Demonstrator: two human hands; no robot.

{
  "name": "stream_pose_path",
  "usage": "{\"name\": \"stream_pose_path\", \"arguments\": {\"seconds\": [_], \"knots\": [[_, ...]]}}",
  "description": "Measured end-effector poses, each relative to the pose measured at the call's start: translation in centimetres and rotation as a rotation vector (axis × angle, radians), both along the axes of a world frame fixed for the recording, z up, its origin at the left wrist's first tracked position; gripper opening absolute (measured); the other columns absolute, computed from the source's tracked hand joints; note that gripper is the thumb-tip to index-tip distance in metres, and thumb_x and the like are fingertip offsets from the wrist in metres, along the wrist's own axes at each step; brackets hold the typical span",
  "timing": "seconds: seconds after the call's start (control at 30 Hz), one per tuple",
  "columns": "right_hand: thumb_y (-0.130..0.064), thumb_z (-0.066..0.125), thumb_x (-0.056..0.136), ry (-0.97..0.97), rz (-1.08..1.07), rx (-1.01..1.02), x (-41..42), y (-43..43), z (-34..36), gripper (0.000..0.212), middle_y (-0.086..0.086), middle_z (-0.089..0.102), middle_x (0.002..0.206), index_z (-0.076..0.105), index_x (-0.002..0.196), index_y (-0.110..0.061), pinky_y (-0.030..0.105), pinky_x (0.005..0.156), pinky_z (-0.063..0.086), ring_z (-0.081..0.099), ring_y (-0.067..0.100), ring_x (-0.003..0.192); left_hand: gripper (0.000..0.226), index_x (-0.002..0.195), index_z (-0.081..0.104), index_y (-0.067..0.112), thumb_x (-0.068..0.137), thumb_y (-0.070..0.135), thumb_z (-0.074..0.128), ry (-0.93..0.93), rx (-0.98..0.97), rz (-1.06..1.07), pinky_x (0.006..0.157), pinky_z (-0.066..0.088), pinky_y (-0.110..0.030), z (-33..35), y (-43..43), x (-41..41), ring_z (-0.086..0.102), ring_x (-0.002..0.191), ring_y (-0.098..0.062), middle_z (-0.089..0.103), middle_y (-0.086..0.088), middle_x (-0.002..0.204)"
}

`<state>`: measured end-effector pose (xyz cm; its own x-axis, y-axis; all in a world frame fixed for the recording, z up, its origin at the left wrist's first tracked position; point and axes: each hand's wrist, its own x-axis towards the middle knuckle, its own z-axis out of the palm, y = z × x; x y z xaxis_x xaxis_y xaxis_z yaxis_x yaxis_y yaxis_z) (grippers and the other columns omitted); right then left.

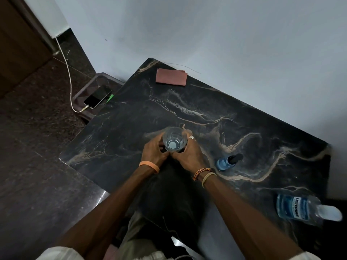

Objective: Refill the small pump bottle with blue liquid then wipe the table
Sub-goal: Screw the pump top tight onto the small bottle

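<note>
A clear glass [174, 139] with a little pale blue liquid at its bottom stands near the middle of the dark marble table [206, 102]. My left hand [153, 150] and my right hand [189, 153] both wrap around it from either side. The small pump bottle [228, 161], blue with a black top, stands just right of my right wrist. The large clear bottle of blue liquid [298, 208], labelled, stands at the table's near right corner. A folded reddish-brown cloth [171, 77] lies at the far edge by the wall.
The table sits against a pale wall [225, 34]. Left of the table, a phone [97, 99] on a white charging cable rests on a low surface. Dark stone floor [33, 147] lies to the left.
</note>
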<state>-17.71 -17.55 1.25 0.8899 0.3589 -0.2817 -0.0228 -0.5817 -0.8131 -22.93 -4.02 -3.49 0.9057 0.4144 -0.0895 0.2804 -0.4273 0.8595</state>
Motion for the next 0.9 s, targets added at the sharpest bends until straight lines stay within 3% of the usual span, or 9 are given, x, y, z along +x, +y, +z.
{"name": "stream_pose_path", "arguments": {"seconds": [0.1,0.2,0.27,0.33,0.4,0.47,0.53,0.73,0.9], "knots": [[-0.016,0.088,0.068,0.028,0.007,0.021,-0.2,-0.2,0.4,0.079,0.003,0.055,0.133,0.046,0.135,-0.019,0.037,0.101,0.050,0.057,0.018,0.119,0.074,0.133,0.055,0.025,0.067,0.016,0.086,0.050,0.028,-0.026,0.074,0.043,0.000,-0.1,0.0,-0.1,0.062,0.092,0.004,0.070,0.002,0.115],[-0.018,0.087,0.071,0.020,0.017,-0.008,-0.8,-0.9,0.4,0.091,0.002,0.053,0.138,0.035,0.147,-0.021,0.037,0.106,0.046,0.052,0.018,0.126,0.088,0.142,0.044,0.022,0.066,0.015,0.087,0.158,0.034,-0.041,0.088,0.054,-0.027,-0.2,-0.3,-0.7,0.062,0.106,-0.013,0.062,-0.002,0.128],[-0.013,0.072,0.084,-0.007,-0.006,-0.098,-1.6,-1.7,0.3,0.077,0.003,0.048,0.145,0.034,0.150,-0.023,0.036,0.108,0.043,0.048,0.019,0.130,0.087,0.144,0.040,0.018,0.069,0.013,0.084,0.183,0.017,0.019,0.093,0.053,-0.035,-0.2,-1.1,-1.8,0.059,0.114,-0.018,0.057,-0.002,0.134],[-0.010,0.057,0.095,-0.043,-0.024,-0.134,-2.9,-3.2,-0.1,0.058,0.005,0.048,0.146,0.040,0.150,-0.019,0.037,0.111,0.041,0.048,0.019,0.131,0.078,0.142,0.042,0.017,0.074,0.010,0.080,0.100,-0.050,0.111,0.090,0.051,-0.025,-0.1,-2.4,-3.8,0.058,0.111,-0.012,0.056,0.001,0.132],[-0.008,0.049,0.099,-0.105,-0.037,-0.131,-4.4,-5.1,-0.5,0.046,0.006,0.058,0.134,0.050,0.144,-0.018,0.029,0.104,0.043,0.055,0.017,0.120,0.066,0.136,0.049,0.019,0.077,0.008,0.078,0.002,-0.092,0.152,0.084,0.048,-0.017,-0.1,-4.0,-5.9,0.058,0.103,-0.004,0.059,0.003,0.123],[-0.007,0.047,0.101,-0.157,-0.052,-0.153,-6.0,-7.5,-1.0,0.041,0.007,0.066,0.119,0.056,0.139,-0.019,0.020,0.090,0.042,0.060,0.016,0.107,0.056,0.128,0.055,0.021,0.078,0.007,0.077,-0.030,-0.116,0.118,0.081,0.049,-0.014,-0.1,-5.8,-7.5,0.059,0.098,-0.001,0.061,0.006,0.113],[-0.007,0.049,0.101,-0.134,-0.098,-0.139,-7.2,-9.9,-1.4,0.039,0.006,0.069,0.118,0.058,0.137,-0.018,0.020,0.089,0.046,0.063,0.013,0.105,0.048,0.118,0.059,0.027,0.079,0.005,0.076,-0.029,-0.136,0.039,0.080,0.050,-0.011,-0.3,-7.5,-8.1,0.061,0.094,0.001,0.062,0.008,0.106],[-0.012,0.055,0.098,-0.102,-0.350,-0.140,-8.3,-15.0,-1.6,0.038,0.000,0.068,0.125,0.060,0.134,-0.019,0.033,0.100,0.049,0.061,0.010,0.112,0.044,0.118,0.059,0.031,0.080,0.015,0.076,0.065,-0.195,-0.211,0.083,0.055,-0.020,-0.8,-11.9,-5.6,0.063,0.097,-0.001,0.064,0.009,0.112],[-0.015,0.054,0.097,-0.067,-0.464,-0.134,-7.0,-16.2,-1.0,0.047,-0.001,0.061,0.130,0.049,0.144,-0.014,0.039,0.105,0.046,0.058,0.018,0.121,0.068,0.136,0.048,0.021,0.075,0.018,0.079,0.147,-0.077,-0.316,0.100,0.050,-0.036,-0.2,-14.6,-0.8,0.056,0.115,-0.014,0.055,-0.002,0.131]]}}
